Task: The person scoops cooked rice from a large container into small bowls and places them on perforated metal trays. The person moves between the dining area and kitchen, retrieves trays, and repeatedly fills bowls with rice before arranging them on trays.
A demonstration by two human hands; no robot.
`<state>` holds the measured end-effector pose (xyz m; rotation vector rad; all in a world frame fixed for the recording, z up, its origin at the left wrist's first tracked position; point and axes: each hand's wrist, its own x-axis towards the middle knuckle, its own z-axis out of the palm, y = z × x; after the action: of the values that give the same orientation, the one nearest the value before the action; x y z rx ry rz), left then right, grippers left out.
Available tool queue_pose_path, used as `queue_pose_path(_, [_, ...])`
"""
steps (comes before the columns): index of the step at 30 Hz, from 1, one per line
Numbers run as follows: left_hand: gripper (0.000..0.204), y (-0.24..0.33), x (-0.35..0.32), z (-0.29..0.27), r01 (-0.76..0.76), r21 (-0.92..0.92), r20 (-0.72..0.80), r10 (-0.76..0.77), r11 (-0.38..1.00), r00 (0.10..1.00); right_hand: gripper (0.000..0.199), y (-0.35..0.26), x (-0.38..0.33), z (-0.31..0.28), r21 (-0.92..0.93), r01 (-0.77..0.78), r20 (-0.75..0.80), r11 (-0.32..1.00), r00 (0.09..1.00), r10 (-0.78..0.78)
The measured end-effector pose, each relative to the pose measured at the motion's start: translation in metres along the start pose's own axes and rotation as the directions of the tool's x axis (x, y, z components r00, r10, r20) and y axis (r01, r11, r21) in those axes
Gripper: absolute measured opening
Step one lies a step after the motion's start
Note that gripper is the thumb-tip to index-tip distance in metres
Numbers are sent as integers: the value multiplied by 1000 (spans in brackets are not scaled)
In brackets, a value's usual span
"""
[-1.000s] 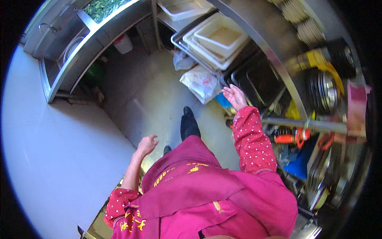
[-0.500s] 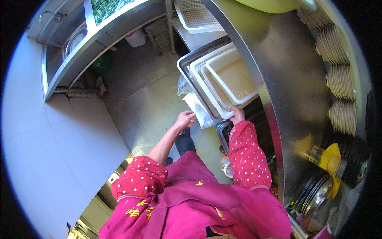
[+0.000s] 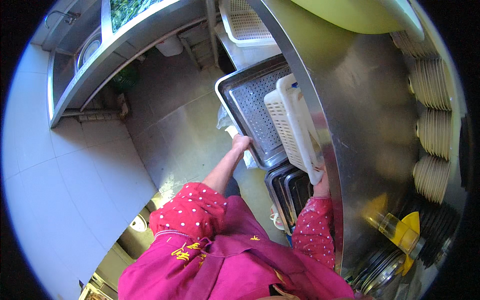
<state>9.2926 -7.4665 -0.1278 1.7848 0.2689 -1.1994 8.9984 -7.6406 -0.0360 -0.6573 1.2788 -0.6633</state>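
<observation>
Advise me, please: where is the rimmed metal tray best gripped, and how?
Probably by the left rim of the rimmed metal tray, coming from the floor side, thumb over the edge. That raised rim juts out beyond the steel counter, and the left hand is there; the slotted white plastic basket and counter cover the right part.

A person's left hand (image 3: 241, 143) grips the edge of a rectangular metal tray with a perforated silver surface (image 3: 248, 107) as the right hand (image 3: 322, 185) holds a white, slotted plastic basket (image 3: 286, 120) tilted on its side by a stainless-steel counter (image 3: 370, 115) bearing stacked pale round dishes (image 3: 433, 132).
</observation>
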Motion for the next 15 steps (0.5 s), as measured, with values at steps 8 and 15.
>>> queue_pose_path(8, [12,-14,-52,-166,-124,8,-39,124,992,992,32,-11,10,-12,40,56,-13,998,998,-56])
queue_pose_path(15, [24,-76,-204,-333,-137,-316,-152,92,939,984,27,7,62,14,185,65,116,981,989,-88])
